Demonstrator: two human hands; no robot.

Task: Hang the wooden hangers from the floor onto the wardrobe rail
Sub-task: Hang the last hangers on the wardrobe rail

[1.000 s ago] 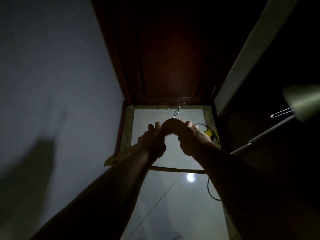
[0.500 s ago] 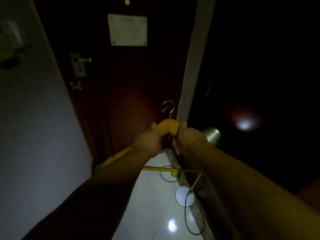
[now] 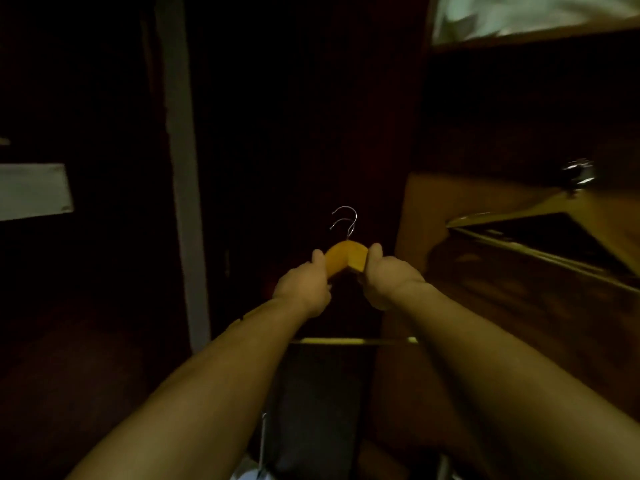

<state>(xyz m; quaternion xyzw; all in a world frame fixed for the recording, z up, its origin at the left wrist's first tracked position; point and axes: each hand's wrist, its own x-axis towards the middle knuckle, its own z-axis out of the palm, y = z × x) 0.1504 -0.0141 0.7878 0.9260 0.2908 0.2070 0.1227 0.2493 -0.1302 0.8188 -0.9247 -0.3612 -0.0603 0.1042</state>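
I hold wooden hangers (image 3: 347, 258) upright in front of me in a dim room. Two metal hooks (image 3: 346, 220) rise from their orange-lit crown. My left hand (image 3: 304, 287) grips the left shoulder just below the crown. My right hand (image 3: 389, 280) grips the right shoulder. The lower bar (image 3: 353, 340) shows between my forearms. Another wooden hanger (image 3: 540, 211) hangs at the right inside the dark wardrobe, under a metal fitting (image 3: 579, 173). The rail itself is too dark to make out.
A pale vertical frame edge (image 3: 181, 174) stands left of centre. A light plate (image 3: 33, 190) sits on the dark door at far left. A wooden wardrobe panel (image 3: 519, 299) fills the right side. Pale bedding (image 3: 533, 13) lies on a shelf at the top right.
The view has swung up and right, from the floor and door to the wardrobe interior. Both hands kept their grip and raised the hangers; the floor, cable and door handle left the view.
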